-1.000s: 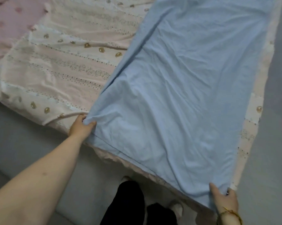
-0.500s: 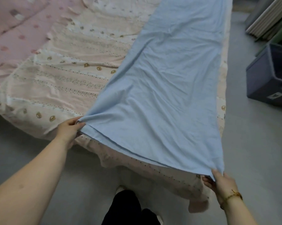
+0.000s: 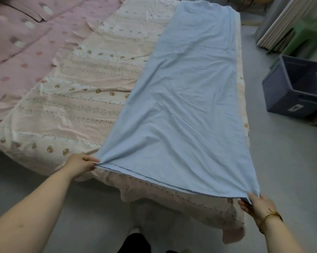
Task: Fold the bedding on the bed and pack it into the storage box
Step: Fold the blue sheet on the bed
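A light blue sheet point(image 3: 186, 99) lies stretched lengthwise over the right side of the bed, folded into a long strip. My left hand point(image 3: 80, 164) pinches its near left corner at the bed's foot edge. My right hand point(image 3: 258, 205), with a gold bracelet on the wrist, pinches the near right corner, lifted slightly off the bed. Under the sheet lies a cream patterned quilt point(image 3: 77, 106), which hangs over the foot of the bed. The dark blue storage box point(image 3: 289, 99) stands open on the floor to the right of the bed.
A pink bed cover point(image 3: 22, 52) fills the far left of the bed. White panels point(image 3: 280, 21) and a green thing lean at the top right behind the box. Grey floor point(image 3: 281, 161) runs along the bed's right side and foot. My dark trousers show at the bottom.
The view has pulled back and up, bringing the box and the far end of the sheet into sight. Both hands keep their corners, drawn toward me, and the sheet is tauter.
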`<state>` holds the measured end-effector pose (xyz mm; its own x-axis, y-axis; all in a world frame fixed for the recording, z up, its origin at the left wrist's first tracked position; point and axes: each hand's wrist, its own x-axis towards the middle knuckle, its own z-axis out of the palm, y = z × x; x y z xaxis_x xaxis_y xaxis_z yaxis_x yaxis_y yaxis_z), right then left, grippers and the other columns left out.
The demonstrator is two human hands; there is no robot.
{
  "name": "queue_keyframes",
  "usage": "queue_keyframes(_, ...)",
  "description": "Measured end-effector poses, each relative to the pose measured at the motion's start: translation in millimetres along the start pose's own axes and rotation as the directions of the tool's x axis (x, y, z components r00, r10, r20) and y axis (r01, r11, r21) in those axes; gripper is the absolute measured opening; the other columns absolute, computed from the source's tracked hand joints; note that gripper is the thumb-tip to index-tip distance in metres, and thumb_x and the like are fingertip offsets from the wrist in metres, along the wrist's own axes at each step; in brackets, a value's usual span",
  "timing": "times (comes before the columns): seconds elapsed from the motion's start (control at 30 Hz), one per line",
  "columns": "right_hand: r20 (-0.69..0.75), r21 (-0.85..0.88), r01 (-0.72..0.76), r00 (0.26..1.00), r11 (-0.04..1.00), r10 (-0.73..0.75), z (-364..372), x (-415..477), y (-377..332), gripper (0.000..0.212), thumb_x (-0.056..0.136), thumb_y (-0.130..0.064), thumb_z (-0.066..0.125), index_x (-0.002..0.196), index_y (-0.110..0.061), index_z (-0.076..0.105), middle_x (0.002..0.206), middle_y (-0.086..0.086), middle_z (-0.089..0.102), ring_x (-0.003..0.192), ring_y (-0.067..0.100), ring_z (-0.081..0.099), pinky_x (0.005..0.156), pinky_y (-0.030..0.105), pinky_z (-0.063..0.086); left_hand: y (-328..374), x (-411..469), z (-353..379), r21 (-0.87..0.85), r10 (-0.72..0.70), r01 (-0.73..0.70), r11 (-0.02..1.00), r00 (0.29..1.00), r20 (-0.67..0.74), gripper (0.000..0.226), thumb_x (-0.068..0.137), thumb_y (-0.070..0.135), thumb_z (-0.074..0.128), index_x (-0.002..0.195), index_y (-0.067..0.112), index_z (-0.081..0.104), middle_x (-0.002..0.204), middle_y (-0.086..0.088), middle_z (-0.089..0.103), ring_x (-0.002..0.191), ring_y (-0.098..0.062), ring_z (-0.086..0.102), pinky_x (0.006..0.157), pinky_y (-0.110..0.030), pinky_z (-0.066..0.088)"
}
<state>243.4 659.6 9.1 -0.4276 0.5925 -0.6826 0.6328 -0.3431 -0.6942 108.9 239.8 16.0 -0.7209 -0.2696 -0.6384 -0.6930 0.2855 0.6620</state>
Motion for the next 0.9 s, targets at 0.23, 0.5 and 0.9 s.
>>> queue_keyframes(0.23, -0.079, -0.004, -0.050, 0.996, 0.999, 0.049, 15.8, 6.0, -1.6, 0.031, 0.097, -0.002, 0.038, 0.127, 0.007, 0.039, 0.068, 0.012, 0.044, 0.055, 0.023, 0.041, 0.024, 0.014, 0.035, 9.1, 16.9, 6.9, -0.276, -0.155, 0.117, 0.954, 0.981, -0.119, 0.032, 0.087, 0.007, 0.061, 0.112, -0.012, 0.054, 0.079, -0.014, 0.050, 0.060, -0.019, 0.044, 0.029, -0.016, 0.043)
queue_keyframes(0.5, -0.177, -0.129, -0.098, 0.981, 0.987, 0.074, -1.3, 11.3, -6.0, 0.011, 0.095, -0.005, 0.043, 0.095, 0.005, 0.046, 0.063, 0.012, 0.040, 0.051, 0.019, 0.033, 0.027, 0.015, 0.034, 10.5, 27.5, 10.8, 0.058, -0.241, 0.241, 0.969, 0.970, 0.000, 0.042, 0.091, 0.003, 0.053, 0.132, -0.002, 0.044, 0.120, -0.024, 0.048, 0.107, -0.038, 0.050, 0.059, -0.038, 0.048)
queue_keyframes(0.9, -0.063, 0.229, 0.614, 0.784, 0.755, -0.618, 40.7, -91.9, -200.5, 0.020, 0.097, -0.006, 0.037, 0.091, -0.009, 0.055, 0.087, 0.007, 0.055, 0.059, 0.011, 0.058, 0.044, 0.015, 0.050, 202.2, -66.7, -45.3, -0.690, 0.416, -0.359, 0.628, 0.905, -0.092, 0.029, 0.100, 0.015, 0.035, 0.119, -0.001, 0.051, 0.105, -0.008, 0.066, 0.088, -0.020, 0.056, 0.087, -0.033, 0.043)
